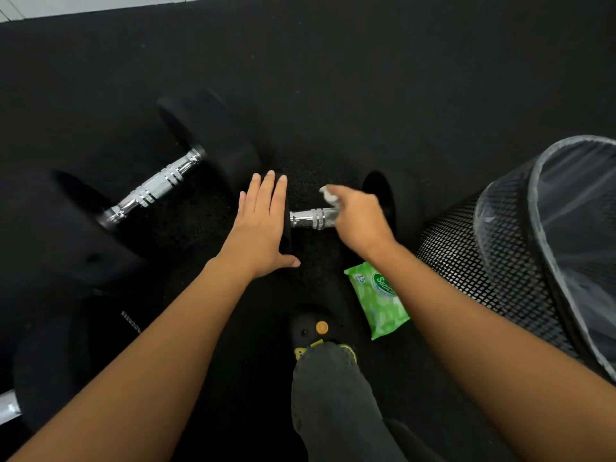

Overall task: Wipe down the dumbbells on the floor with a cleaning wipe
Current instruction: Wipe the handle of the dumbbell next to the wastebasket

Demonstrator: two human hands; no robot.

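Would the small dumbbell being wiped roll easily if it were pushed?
Probably; the small dumbbell has round heads, and the left hand rests flat on one, seemingly steadying it. The steel handle suggests heaviness for its size.

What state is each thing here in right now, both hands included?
Small dumbbell: lying on floor.
Left hand: flat on its head, fingers straight.
Wipe: bunched, pressed on its handle.
Right hand: curled round that.
Big dumbbell: on floor, untouched.
Pack: flat on floor.
Bin: lined with bag.
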